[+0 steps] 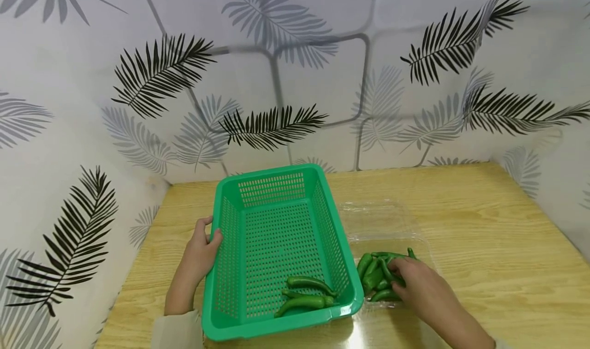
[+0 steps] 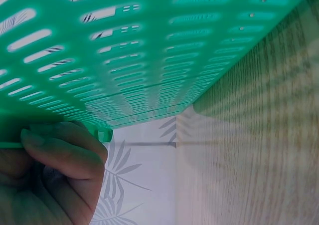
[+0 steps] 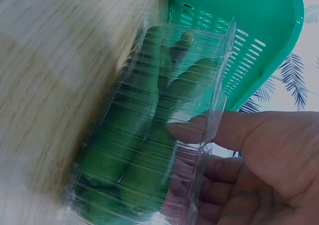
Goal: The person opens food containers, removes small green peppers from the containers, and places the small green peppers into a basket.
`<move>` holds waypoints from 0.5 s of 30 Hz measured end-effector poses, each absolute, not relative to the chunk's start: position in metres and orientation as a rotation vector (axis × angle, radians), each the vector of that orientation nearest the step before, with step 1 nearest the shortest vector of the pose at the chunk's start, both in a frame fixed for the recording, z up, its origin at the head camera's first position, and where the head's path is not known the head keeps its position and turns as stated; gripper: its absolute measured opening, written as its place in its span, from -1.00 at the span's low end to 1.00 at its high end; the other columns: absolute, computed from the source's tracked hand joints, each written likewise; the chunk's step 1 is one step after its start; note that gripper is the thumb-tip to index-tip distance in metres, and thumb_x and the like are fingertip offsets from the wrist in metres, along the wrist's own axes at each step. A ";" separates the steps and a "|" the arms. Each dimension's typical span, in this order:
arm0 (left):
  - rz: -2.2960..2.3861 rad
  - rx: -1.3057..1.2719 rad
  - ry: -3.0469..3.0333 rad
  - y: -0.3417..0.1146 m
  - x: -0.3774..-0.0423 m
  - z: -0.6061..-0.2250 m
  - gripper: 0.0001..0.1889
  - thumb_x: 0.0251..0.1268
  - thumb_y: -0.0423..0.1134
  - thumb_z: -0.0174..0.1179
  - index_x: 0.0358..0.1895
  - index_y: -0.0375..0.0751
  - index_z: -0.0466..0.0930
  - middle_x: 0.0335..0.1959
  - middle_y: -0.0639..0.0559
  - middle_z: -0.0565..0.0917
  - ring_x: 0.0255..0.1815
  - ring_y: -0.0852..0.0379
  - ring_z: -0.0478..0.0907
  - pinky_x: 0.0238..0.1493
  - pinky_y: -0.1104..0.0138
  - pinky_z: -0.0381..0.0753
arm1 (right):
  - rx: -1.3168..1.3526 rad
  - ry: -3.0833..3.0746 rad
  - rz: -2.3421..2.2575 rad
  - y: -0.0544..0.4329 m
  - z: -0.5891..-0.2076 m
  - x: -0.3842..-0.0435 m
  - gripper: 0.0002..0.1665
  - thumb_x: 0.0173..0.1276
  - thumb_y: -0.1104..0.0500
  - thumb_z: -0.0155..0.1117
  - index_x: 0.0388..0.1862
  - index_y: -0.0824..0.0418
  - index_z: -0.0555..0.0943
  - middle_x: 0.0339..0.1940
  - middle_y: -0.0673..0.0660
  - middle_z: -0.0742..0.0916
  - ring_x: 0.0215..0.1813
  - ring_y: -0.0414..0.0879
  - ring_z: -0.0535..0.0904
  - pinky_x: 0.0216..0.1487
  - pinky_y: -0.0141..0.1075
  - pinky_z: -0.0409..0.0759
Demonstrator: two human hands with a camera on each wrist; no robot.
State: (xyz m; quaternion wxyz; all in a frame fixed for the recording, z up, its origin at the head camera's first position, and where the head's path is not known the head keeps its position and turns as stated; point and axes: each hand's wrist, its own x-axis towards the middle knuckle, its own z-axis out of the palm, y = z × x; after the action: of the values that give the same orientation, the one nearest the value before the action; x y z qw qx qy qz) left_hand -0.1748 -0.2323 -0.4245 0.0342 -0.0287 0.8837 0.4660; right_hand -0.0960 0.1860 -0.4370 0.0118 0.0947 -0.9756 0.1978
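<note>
A green plastic basket (image 1: 272,236) with slotted walls and floor stands tilted toward the person in the head view. Its left rim is gripped by my left hand (image 1: 201,254), thumb over the edge and fingers curled under it in the left wrist view. Several green chili peppers (image 1: 304,302) lie at the basket's near right corner. To the right is a clear plastic box (image 1: 421,236), its lid folded back, with several more green peppers (image 1: 372,277) in it. My right hand (image 1: 421,287) reaches over its side, thumb and fingers pinching a pepper (image 3: 172,98) among the others.
The wooden table (image 1: 488,236) extends to the right of the box. Behind and to the left hangs a pale cloth (image 1: 313,83) with a leaf print. The basket's right side stands close beside the box.
</note>
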 end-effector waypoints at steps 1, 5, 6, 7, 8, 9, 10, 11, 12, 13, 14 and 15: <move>1.436 -0.088 2.714 -0.232 -0.175 -0.424 -0.48 0.47 -0.07 -0.19 0.40 -0.12 -0.01 -0.23 -0.19 0.60 -0.49 0.06 0.54 -0.45 0.24 0.53 | 0.291 -3.050 0.619 0.186 -0.437 -0.096 -0.78 0.01 0.31 0.40 -0.32 0.16 0.61 -0.36 0.01 0.64 -0.32 -0.14 0.52 -0.36 -0.19 0.51; 1.451 -0.090 2.704 -0.232 -0.174 -0.425 -0.49 0.47 -0.09 -0.19 0.39 -0.12 0.00 -0.23 -0.20 0.60 -0.50 0.06 0.54 -0.46 0.23 0.53 | 0.280 -3.052 0.638 0.185 -0.433 -0.096 -0.80 0.04 0.30 0.36 -0.30 0.19 0.62 -0.36 0.02 0.64 -0.33 -0.13 0.53 -0.36 -0.19 0.53; 1.453 -0.089 2.704 -0.232 -0.174 -0.425 -0.49 0.47 -0.09 -0.19 0.39 -0.12 0.00 -0.24 -0.20 0.60 -0.50 0.06 0.54 -0.46 0.23 0.53 | 0.281 -3.043 0.645 0.185 -0.431 -0.096 -0.80 0.04 0.29 0.36 -0.29 0.20 0.63 -0.36 0.02 0.65 -0.33 -0.13 0.53 -0.36 -0.18 0.53; 1.454 -0.089 2.705 -0.232 -0.174 -0.425 -0.49 0.47 -0.09 -0.19 0.39 -0.12 0.00 -0.24 -0.20 0.60 -0.50 0.05 0.54 -0.47 0.23 0.53 | 0.283 -3.034 0.651 0.185 -0.430 -0.096 -0.80 0.05 0.29 0.36 -0.28 0.21 0.63 -0.37 0.02 0.65 -0.33 -0.12 0.54 -0.35 -0.18 0.54; 1.455 -0.090 2.706 -0.232 -0.174 -0.425 -0.49 0.47 -0.09 -0.19 0.40 -0.12 0.00 -0.24 -0.20 0.60 -0.50 0.05 0.54 -0.47 0.23 0.53 | 0.282 -3.021 0.655 0.185 -0.429 -0.096 -0.79 0.05 0.28 0.36 -0.28 0.22 0.63 -0.37 0.03 0.65 -0.33 -0.12 0.54 -0.35 -0.18 0.54; 1.456 -0.090 2.707 -0.232 -0.174 -0.425 -0.49 0.47 -0.09 -0.19 0.40 -0.12 0.00 -0.24 -0.20 0.60 -0.50 0.06 0.54 -0.47 0.23 0.53 | 0.286 -3.007 0.659 0.185 -0.428 -0.097 -0.79 0.05 0.28 0.37 -0.27 0.23 0.62 -0.36 0.03 0.65 -0.32 -0.11 0.55 -0.34 -0.17 0.55; 1.456 -0.090 2.708 -0.232 -0.174 -0.425 -0.49 0.47 -0.09 -0.19 0.40 -0.12 0.00 -0.24 -0.19 0.60 -0.50 0.06 0.54 -0.46 0.23 0.53 | 0.290 -2.993 0.667 0.185 -0.427 -0.097 -0.78 0.05 0.28 0.37 -0.27 0.24 0.62 -0.36 0.03 0.65 -0.32 -0.11 0.55 -0.33 -0.17 0.55; 1.454 -0.089 2.709 -0.233 -0.174 -0.425 -0.49 0.47 -0.09 -0.19 0.40 -0.12 0.00 -0.24 -0.19 0.60 -0.50 0.06 0.54 -0.46 0.23 0.53 | 0.292 -2.980 0.670 0.185 -0.426 -0.097 -0.77 0.05 0.27 0.37 -0.26 0.24 0.62 -0.36 0.04 0.65 -0.32 -0.11 0.55 -0.33 -0.17 0.56; 1.452 -0.090 2.710 -0.233 -0.174 -0.425 -0.48 0.47 -0.09 -0.19 0.40 -0.12 0.00 -0.24 -0.19 0.60 -0.50 0.06 0.54 -0.46 0.23 0.53 | 0.295 -2.966 0.671 0.184 -0.425 -0.097 -0.76 0.05 0.27 0.37 -0.25 0.25 0.62 -0.35 0.04 0.66 -0.31 -0.11 0.56 -0.32 -0.17 0.56; 1.449 -0.091 2.711 -0.232 -0.174 -0.424 -0.48 0.47 -0.08 -0.19 0.40 -0.12 0.00 -0.24 -0.19 0.60 -0.50 0.06 0.54 -0.46 0.23 0.53 | 0.303 -2.951 0.675 0.184 -0.424 -0.098 -0.75 0.05 0.28 0.37 -0.24 0.25 0.62 -0.34 0.05 0.66 -0.30 -0.10 0.56 -0.32 -0.17 0.57; 1.447 -0.091 2.711 -0.232 -0.174 -0.424 -0.48 0.47 -0.08 -0.19 0.40 -0.12 -0.01 -0.24 -0.19 0.60 -0.49 0.06 0.54 -0.46 0.23 0.53 | 0.309 -2.935 0.676 0.183 -0.423 -0.098 -0.75 0.05 0.28 0.37 -0.23 0.26 0.62 -0.34 0.05 0.66 -0.30 -0.10 0.56 -0.31 -0.17 0.57; 1.444 -0.091 2.712 -0.232 -0.174 -0.424 -0.48 0.47 -0.08 -0.19 0.40 -0.12 -0.01 -0.23 -0.19 0.60 -0.49 0.06 0.54 -0.46 0.24 0.53 | 0.317 -2.921 0.677 0.183 -0.422 -0.098 -0.74 0.05 0.29 0.37 -0.22 0.27 0.63 -0.33 0.06 0.66 -0.29 -0.10 0.57 -0.30 -0.17 0.57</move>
State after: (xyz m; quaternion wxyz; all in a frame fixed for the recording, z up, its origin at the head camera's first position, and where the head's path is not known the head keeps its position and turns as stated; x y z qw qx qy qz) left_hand -0.1744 -0.2323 -0.4237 0.0339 -0.0295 0.8817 0.4697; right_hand -0.0983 0.1828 -0.4217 0.0634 0.1048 -0.9669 0.2240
